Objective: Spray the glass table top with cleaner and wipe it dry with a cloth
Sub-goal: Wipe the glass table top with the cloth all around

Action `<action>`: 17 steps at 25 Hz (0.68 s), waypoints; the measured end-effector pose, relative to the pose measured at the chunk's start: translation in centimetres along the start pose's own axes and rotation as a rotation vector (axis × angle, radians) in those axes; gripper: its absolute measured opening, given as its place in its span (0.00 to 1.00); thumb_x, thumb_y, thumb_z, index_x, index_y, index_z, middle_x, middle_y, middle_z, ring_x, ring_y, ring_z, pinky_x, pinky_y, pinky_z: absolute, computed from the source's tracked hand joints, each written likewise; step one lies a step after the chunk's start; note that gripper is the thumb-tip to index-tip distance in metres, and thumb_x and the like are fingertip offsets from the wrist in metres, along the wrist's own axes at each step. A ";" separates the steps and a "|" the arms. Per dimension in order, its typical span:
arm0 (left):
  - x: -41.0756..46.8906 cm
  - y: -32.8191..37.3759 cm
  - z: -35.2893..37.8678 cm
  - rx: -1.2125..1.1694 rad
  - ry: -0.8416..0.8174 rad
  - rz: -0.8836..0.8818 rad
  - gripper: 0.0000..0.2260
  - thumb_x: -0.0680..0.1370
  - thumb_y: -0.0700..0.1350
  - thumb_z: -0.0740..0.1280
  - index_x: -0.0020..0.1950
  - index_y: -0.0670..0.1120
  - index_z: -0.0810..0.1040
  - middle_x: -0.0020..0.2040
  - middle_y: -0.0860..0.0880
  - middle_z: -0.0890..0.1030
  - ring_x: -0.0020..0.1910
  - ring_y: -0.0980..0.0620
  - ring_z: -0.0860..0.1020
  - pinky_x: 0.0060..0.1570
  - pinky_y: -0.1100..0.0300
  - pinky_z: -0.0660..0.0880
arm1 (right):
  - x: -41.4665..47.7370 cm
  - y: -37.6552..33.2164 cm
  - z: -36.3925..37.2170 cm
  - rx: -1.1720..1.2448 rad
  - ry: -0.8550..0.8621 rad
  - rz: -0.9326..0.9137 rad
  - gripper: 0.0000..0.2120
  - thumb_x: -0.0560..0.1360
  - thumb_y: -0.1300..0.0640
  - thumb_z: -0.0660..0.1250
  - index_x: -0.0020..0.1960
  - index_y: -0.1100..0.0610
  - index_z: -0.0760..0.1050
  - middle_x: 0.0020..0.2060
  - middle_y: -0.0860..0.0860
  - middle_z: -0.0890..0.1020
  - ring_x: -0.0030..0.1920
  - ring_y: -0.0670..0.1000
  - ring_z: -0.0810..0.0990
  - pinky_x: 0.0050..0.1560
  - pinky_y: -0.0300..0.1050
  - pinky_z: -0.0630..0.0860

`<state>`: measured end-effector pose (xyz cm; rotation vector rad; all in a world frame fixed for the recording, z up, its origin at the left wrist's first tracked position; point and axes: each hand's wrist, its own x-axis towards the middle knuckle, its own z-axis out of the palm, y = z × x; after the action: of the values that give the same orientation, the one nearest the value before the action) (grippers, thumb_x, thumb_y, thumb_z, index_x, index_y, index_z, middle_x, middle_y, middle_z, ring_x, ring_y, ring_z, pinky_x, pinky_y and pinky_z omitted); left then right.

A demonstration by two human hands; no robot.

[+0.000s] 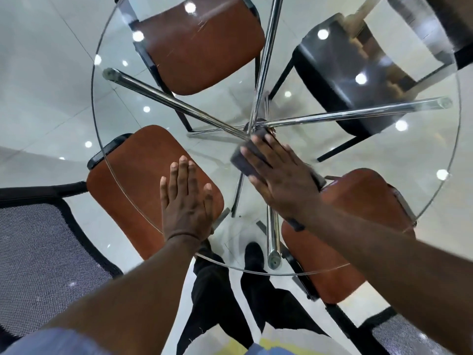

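The round glass table top (378, 155) filled most of the head view, its near edge closest to the person and its far edge cut off at the top of the frame; through it showed the chrome legs (179, 103) meeting under the centre, and the brown chair seats (199, 47) tucked around the rim.

The right hand (284, 180) lay close to the centre of the table top, fingers straight and spread, pressing flat on the dark cloth (243, 160), not curled round it; the left hand (186, 201) rested flat on the glass by the near-left edge, fingers straight and together, holding nothing, apparently as a brace.

The cloth sat directly under the right palm and fingers, which pointed toward the far-left edge; so the right hand was plainly the one to carry the next stroke, and the far and right parts of the glass lay beyond it.

Only the cloth's far-left border and a sliver at the right of the hand showed; its long axis could not be told; the right hand's outline was blurred. No spray bottle was in view; whether the glass was wet, streaked or dry could not be made out among the lamp reflections.
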<state>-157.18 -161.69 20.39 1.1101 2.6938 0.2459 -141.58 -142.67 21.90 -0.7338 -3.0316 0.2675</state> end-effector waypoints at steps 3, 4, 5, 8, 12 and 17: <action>0.1 -0.1 -0.1 0.010 -0.012 -0.009 0.30 0.85 0.56 0.49 0.84 0.43 0.54 0.85 0.47 0.52 0.84 0.48 0.48 0.82 0.46 0.44 | -3.3 1.8 -0.6 -0.013 -0.039 0.072 0.32 0.87 0.42 0.57 0.88 0.45 0.54 0.88 0.50 0.54 0.88 0.54 0.52 0.85 0.59 0.56; 0.0 0.1 -0.1 0.017 -0.012 -0.003 0.30 0.85 0.56 0.49 0.84 0.43 0.53 0.85 0.47 0.52 0.84 0.48 0.48 0.82 0.45 0.44 | -2.3 2.4 -0.7 -0.016 -0.038 0.098 0.32 0.87 0.42 0.57 0.88 0.45 0.54 0.88 0.50 0.54 0.88 0.54 0.51 0.85 0.59 0.56; 0.0 0.2 -0.1 0.021 -0.017 -0.002 0.30 0.85 0.56 0.49 0.84 0.43 0.53 0.85 0.47 0.52 0.84 0.48 0.47 0.82 0.45 0.44 | -0.4 2.5 -0.8 -0.014 -0.028 0.116 0.32 0.87 0.42 0.56 0.88 0.45 0.53 0.88 0.50 0.54 0.88 0.54 0.51 0.85 0.59 0.55; 0.0 -0.1 -0.1 0.031 -0.025 0.001 0.30 0.85 0.56 0.48 0.85 0.43 0.52 0.86 0.47 0.51 0.84 0.49 0.46 0.82 0.46 0.43 | 7.7 2.7 -0.6 0.034 0.023 0.177 0.31 0.86 0.42 0.55 0.88 0.46 0.55 0.87 0.52 0.56 0.87 0.56 0.53 0.85 0.62 0.56; 0.0 -0.1 0.0 0.025 -0.023 0.004 0.30 0.86 0.56 0.48 0.85 0.44 0.52 0.86 0.47 0.51 0.84 0.49 0.46 0.82 0.46 0.44 | 10.1 2.9 -0.6 0.051 0.037 0.214 0.31 0.87 0.42 0.54 0.88 0.45 0.53 0.88 0.52 0.55 0.87 0.56 0.52 0.85 0.61 0.55; 0.0 0.0 -0.3 0.020 -0.019 0.005 0.30 0.85 0.55 0.49 0.84 0.43 0.53 0.85 0.46 0.52 0.84 0.48 0.47 0.82 0.44 0.45 | -1.9 1.5 -0.4 -0.038 0.011 0.138 0.32 0.87 0.43 0.58 0.88 0.47 0.55 0.88 0.52 0.54 0.87 0.55 0.53 0.85 0.59 0.56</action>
<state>-157.19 -161.71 20.65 1.1196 2.6830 0.2095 -139.23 -142.17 22.11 -0.9462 -2.9879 0.2075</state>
